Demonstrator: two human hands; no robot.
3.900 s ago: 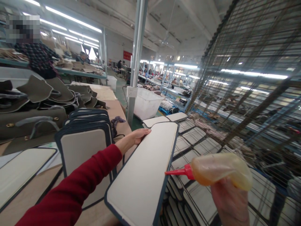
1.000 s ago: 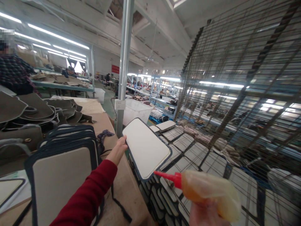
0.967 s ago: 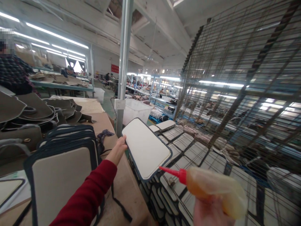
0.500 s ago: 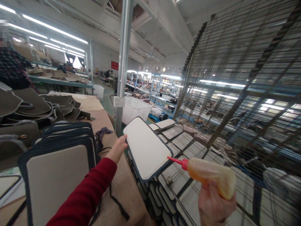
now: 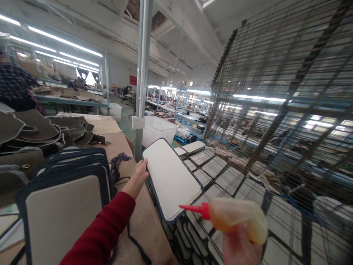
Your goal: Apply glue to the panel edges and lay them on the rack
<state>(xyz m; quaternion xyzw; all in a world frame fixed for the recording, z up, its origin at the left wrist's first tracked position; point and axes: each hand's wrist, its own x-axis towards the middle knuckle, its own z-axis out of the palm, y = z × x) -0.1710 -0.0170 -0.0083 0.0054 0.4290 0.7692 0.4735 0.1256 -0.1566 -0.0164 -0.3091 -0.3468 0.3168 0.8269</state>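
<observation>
My left hand [image 5: 138,177], in a red sleeve, grips the left edge of a cream panel with dark blue trim [image 5: 172,178] and holds it over the wire rack [image 5: 248,184]. My right hand [image 5: 241,246] is closed round a soft amber glue bottle with a red nozzle [image 5: 234,219]. The nozzle points left, close to the panel's near right corner. A stack of the same blue-trimmed panels [image 5: 66,195] lies on the brown table [image 5: 146,228] left of my arm.
The rack's lower shelf holds several laid-out panels [image 5: 228,176]. Dark olive bag parts [image 5: 41,129] are piled at the far left of the table. A steel pillar [image 5: 142,77] and a white bin [image 5: 158,130] stand beyond. A person in plaid [image 5: 13,88] works at the far left.
Since 3.9 s ago my left hand has carried the panel away from me, out over the rack. In the last half second the bottle has shifted slightly left and down.
</observation>
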